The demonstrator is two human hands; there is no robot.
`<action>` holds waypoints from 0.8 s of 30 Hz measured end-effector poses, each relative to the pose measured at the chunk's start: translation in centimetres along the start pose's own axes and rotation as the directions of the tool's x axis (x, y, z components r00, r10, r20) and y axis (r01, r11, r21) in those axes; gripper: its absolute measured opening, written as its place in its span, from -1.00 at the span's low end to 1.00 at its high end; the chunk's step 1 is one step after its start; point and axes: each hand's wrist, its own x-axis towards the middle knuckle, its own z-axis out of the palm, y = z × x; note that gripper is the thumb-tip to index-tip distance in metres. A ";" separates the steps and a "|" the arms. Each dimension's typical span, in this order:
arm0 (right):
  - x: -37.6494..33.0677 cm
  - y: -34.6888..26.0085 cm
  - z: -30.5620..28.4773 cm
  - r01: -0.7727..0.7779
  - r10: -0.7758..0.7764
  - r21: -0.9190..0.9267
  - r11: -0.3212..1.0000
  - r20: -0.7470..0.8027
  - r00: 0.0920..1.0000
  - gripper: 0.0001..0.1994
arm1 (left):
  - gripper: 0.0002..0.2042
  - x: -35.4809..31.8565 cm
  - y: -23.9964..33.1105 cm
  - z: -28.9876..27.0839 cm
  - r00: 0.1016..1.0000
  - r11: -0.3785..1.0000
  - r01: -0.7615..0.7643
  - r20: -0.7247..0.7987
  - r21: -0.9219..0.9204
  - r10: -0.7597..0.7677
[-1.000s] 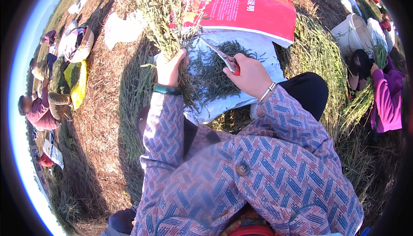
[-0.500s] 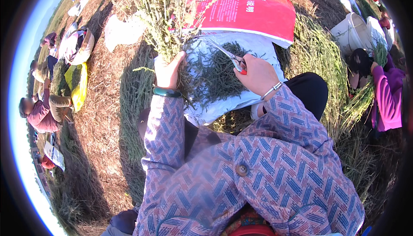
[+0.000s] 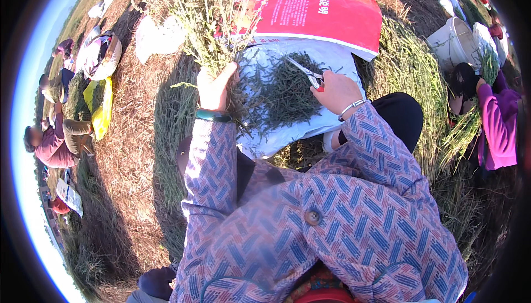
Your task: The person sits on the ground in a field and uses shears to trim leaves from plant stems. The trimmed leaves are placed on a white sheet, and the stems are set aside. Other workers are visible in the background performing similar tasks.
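Note:
My left hand point(image 3: 214, 88) is closed round a thick bunch of pale green, seedy plant stalks point(image 3: 213, 26) that stand up and fan out above it. Red-handled scissors point(image 3: 307, 71) sit in my right hand point(image 3: 337, 90), their silver blades aimed up and left toward the bunch but apart from it. Under both hands lies a white sheet or sack point(image 3: 326, 57), carrying a heap of dark green cut sprigs point(image 3: 285, 95). A printed red and white sack point(image 3: 326, 18) is spread along its far side.
Long cut stalks point(image 3: 409, 76) are piled to my right, and more point(image 3: 171, 131) to my left. Beyond the right pile are a white bucket point(image 3: 451, 43) and a person in purple point(image 3: 495, 118). Several people, a yellow bag point(image 3: 102, 112) and dry stubble ground lie left.
My right hand with the scissors has moved slightly right, away from the bunch. My left hand keeps its grip and has barely shifted.

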 end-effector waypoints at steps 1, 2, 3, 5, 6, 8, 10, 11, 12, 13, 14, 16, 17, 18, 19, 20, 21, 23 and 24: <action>-0.3 0.1 0.2 0.050 -0.051 0.072 0.996 0.008 0.999 -0.60 | -0.85 0.1 0.0 0.1 1.000 1.000 -0.007 -0.002 -0.013 0.007; -0.6 0.1 0.5 0.102 -0.105 0.144 0.984 0.011 0.994 -0.60 | -0.84 0.1 0.0 0.1 1.000 0.999 0.002 -0.006 -0.046 -0.002; -0.9 0.0 0.7 0.136 -0.143 0.208 0.969 0.020 0.990 -0.59 | -0.84 0.1 0.0 0.1 1.000 0.999 0.002 -0.029 -0.040 -0.004; -1.6 -0.6 1.4 0.211 -0.233 0.308 0.928 0.035 0.972 -0.57 | -0.82 0.0 -0.1 0.2 0.997 0.998 0.026 -0.073 -0.060 -0.030; -1.7 -1.1 1.7 0.222 -0.240 0.346 0.912 0.011 0.971 -0.57 | -0.81 -0.1 -0.1 0.2 0.999 0.996 0.018 -0.048 -0.089 -0.022; -1.6 -2.1 2.2 0.237 -0.246 0.380 0.894 -0.025 0.969 -0.58 | -0.82 -0.1 -0.3 0.2 0.999 0.998 0.018 -0.046 -0.055 -0.021; -1.0 -3.0 2.3 0.258 -0.254 0.378 0.889 -0.062 0.965 -0.58 | -0.86 0.0 -0.5 0.1 1.000 1.000 -0.005 0.001 -0.005 0.005; -0.7 -3.1 2.2 0.264 -0.267 0.376 0.888 -0.047 0.963 -0.58 | -0.84 0.0 -0.6 0.0 1.000 1.000 0.012 0.007 0.000 -0.012; -0.5 -3.3 2.2 0.270 -0.279 0.373 0.887 -0.033 0.960 -0.59 | -0.82 0.1 -0.7 -0.1 1.000 1.000 0.028 0.014 0.004 -0.028; -0.4 -3.3 2.1 0.280 -0.293 0.374 0.884 -0.022 0.956 -0.59 | -0.80 0.0 -0.7 -0.2 0.997 0.997 0.074 0.003 0.017 -0.074; -0.4 -3.1 2.0 0.276 -0.289 0.365 0.889 -0.021 0.957 -0.59 | -0.82 0.1 -0.7 -0.4 0.997 0.996 0.082 0.012 0.033 -0.082; -0.5 -2.4 1.6 0.278 -0.288 0.351 0.894 -0.025 0.957 -0.58 | -0.82 0.1 -0.7 -0.5 1.000 1.000 0.020 0.012 0.010 -0.020; -0.6 -2.1 1.5 0.273 -0.284 0.385 0.881 -0.030 0.958 -0.58 | -0.82 0.0 -0.7 -0.5 1.000 1.000 0.025 0.018 0.014 -0.025; -0.8 -2.0 1.5 0.264 -0.283 0.421 0.868 -0.018 0.959 -0.58 | -0.82 0.0 -0.7 -0.5 0.999 0.999 0.043 0.024 0.016 -0.043; -0.9 -1.9 1.4 0.235 -0.263 0.447 0.863 0.000 0.965 -0.59 | -0.82 -0.1 -0.7 -0.5 0.999 0.999 0.039 0.027 0.001 -0.039; -1.0 -2.1 1.6 0.231 -0.272 0.494 0.838 0.010 0.962 -0.59 | -0.82 -0.2 -0.8 -0.3 0.999 0.999 0.042 0.018 -0.022 -0.041; -1.0 -2.4 1.7 0.257 -0.289 0.486 0.835 -0.009 0.957 -0.59 | -0.83 -0.2 -0.8 -0.2 0.999 0.998 0.041 0.012 -0.045 -0.041; -0.7 -3.3 2.0 0.268 -0.297 0.465 0.844 -0.010 0.955 -0.59 | -0.82 -0.1 -0.9 0.0 0.999 0.999 0.047 -0.008 0.017 -0.047; -0.7 -3.3 2.0 0.292 -0.326 0.481 0.827 -0.013 0.945 -0.59 | -0.82 -0.2 -0.9 0.0 0.999 0.998 0.054 0.002 0.017 -0.054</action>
